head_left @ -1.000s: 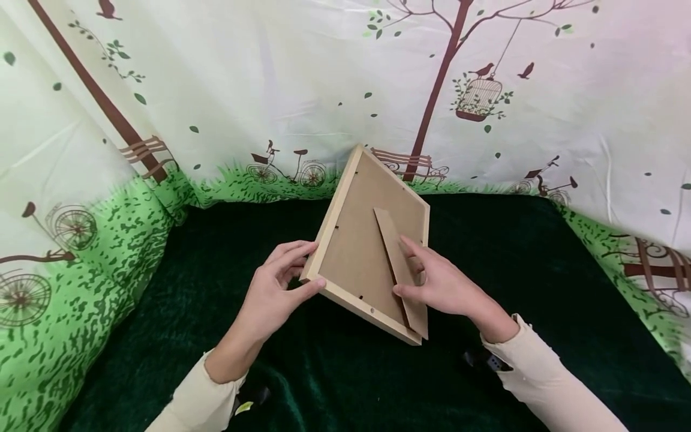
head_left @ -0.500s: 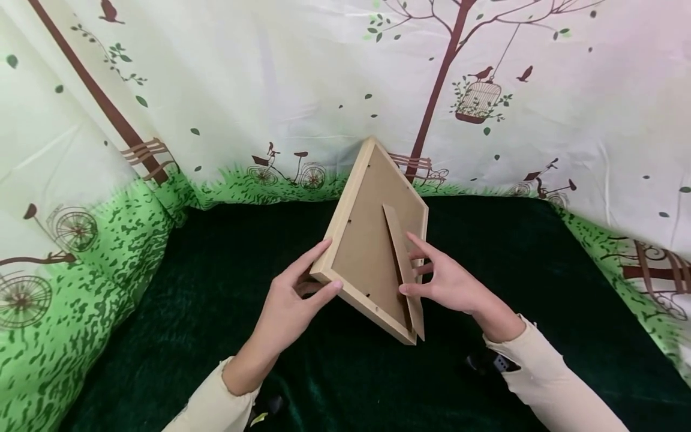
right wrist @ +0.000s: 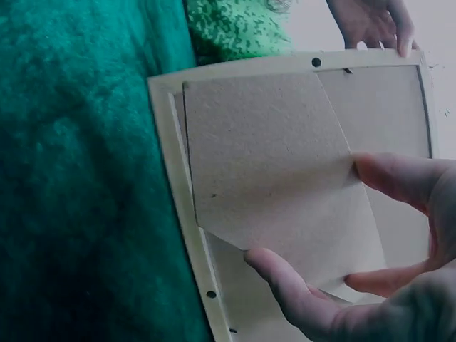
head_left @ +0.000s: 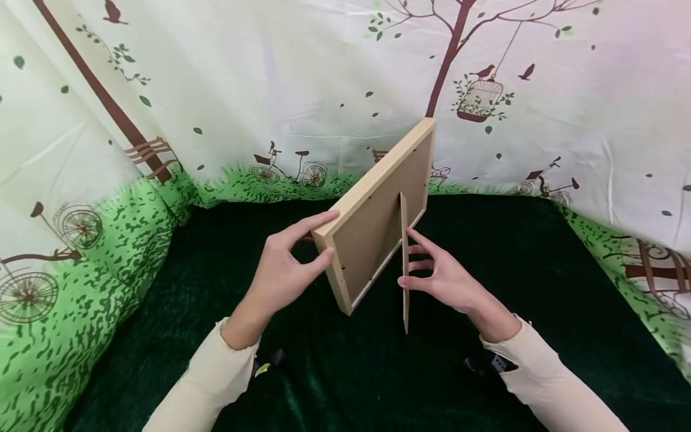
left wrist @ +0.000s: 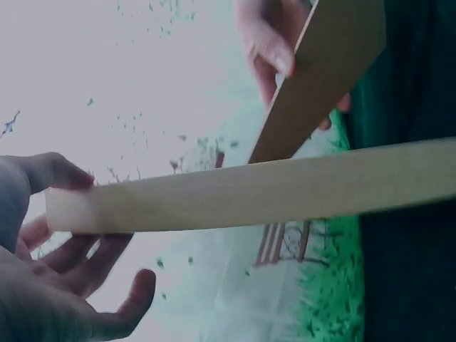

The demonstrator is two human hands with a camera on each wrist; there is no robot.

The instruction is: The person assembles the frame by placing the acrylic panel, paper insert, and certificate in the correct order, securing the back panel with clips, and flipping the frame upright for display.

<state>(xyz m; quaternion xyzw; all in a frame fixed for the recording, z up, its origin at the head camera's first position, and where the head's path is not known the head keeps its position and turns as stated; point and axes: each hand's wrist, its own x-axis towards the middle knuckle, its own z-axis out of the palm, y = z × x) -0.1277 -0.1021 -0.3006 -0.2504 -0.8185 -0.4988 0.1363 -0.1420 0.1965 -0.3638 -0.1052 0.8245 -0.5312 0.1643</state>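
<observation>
A light wooden picture frame (head_left: pixel 385 171) is held up above the dark green cloth, its brown backing board towards the right. My left hand (head_left: pixel 283 264) grips its near upper corner, thumb on the near end and fingers over the top edge. Out from the backing stands the cardboard easel leg (head_left: pixel 405 264), seen almost edge-on in the head view. My right hand (head_left: pixel 445 279) pinches that leg between thumb and fingers. In the right wrist view the leg (right wrist: pixel 271 157) appears as a broad angled panel with fingertips on both its sides. The frame's front is hidden.
Dark green velvety cloth (head_left: pixel 486 240) covers the surface below. A pale curtain (head_left: pixel 302 78) printed with trees, bicycles and benches hangs behind and at both sides, close behind the frame. Small dark devices (head_left: pixel 499 363) sit at the wrists.
The frame has turned from slanting back to a steeper, more edge-on stance, its far corner rising and moving right. The easel leg now stands farther out from the backing. Both hands keep their hold.
</observation>
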